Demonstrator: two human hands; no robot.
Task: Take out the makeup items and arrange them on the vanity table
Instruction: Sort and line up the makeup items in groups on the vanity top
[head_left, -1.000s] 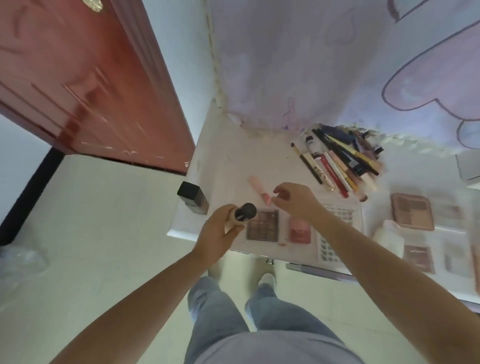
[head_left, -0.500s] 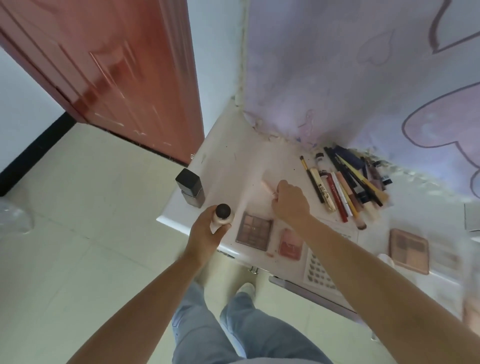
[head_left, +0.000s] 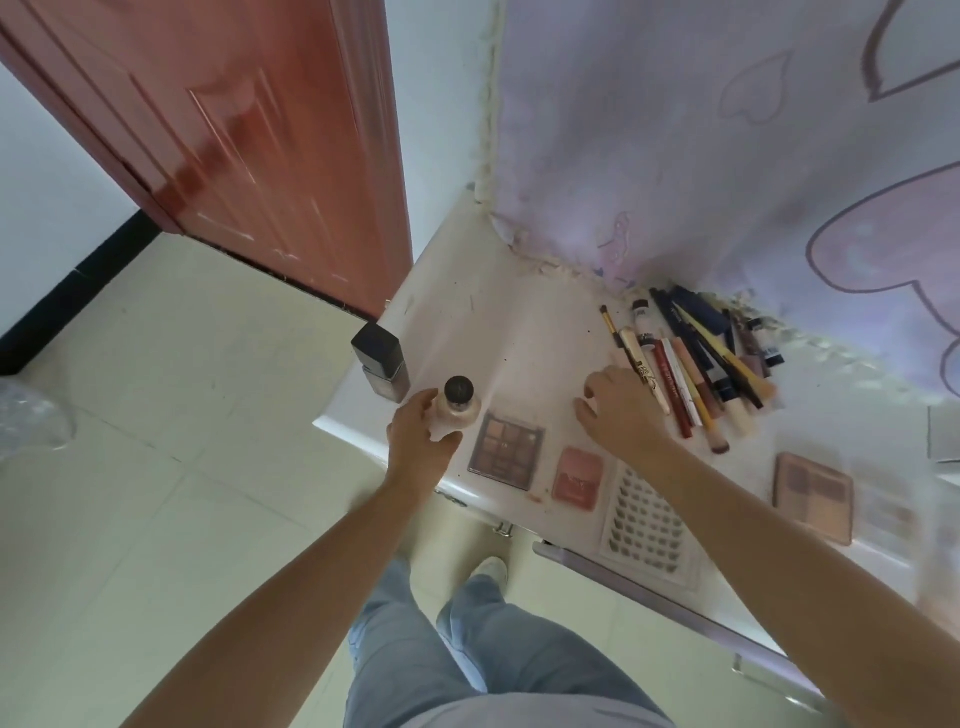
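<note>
While the left hand (head_left: 418, 441) lowers the round foundation bottle (head_left: 456, 408) upright onto the surface (head_left: 519, 332) beside the square bottle (head_left: 382, 361) | grip: fingers wrapped round it | right hand (head_left: 621, 410) has carried the pink tube, now hidden, to the pencil row (head_left: 696, 374); grip unclear | placement nearly done.

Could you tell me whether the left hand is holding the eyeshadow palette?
No, the left hand grips a round foundation bottle; the eyeshadow palette lies flat beside it.

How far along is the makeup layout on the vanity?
Mostly laid out: pencils and brushes grouped, eyeshadow palette and blush compact flat. Left hand grips the foundation bottle beside the square bottle. Right hand rests by the pencils; whether it holds anything is hidden.
</note>
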